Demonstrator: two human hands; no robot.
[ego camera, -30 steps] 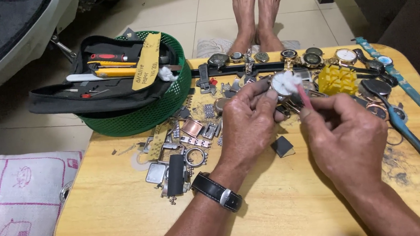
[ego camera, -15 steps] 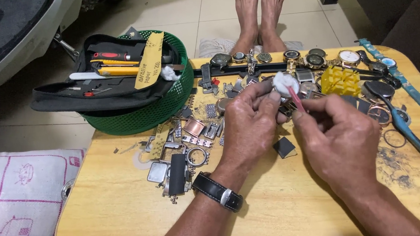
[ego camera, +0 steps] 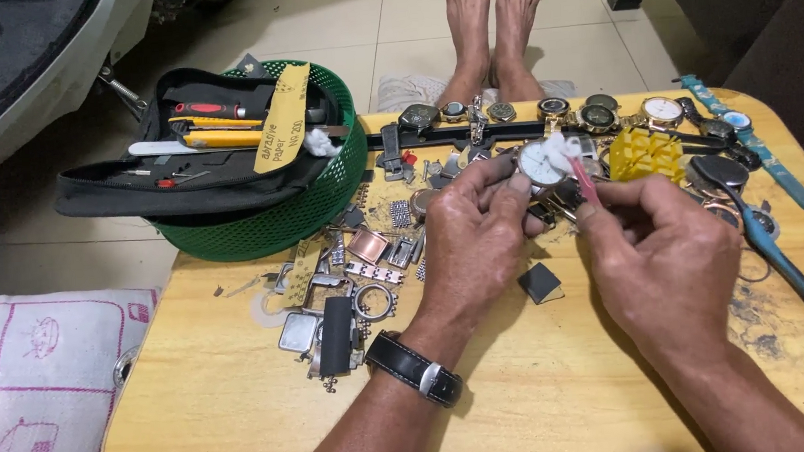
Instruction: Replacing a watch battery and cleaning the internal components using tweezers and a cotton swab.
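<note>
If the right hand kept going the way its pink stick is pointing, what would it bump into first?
The right hand aims its pink stick up and left at the white-faced watch in the left hand. The white tuft on its tip seems to touch the dial already, though depth is unclear.

left hand holding white-dial watch, right hand pressing cotton swab to it, wooden table littered with watch parts

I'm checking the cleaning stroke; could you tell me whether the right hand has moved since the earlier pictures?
Barely: the right hand stays beside the yellow holder.
</note>
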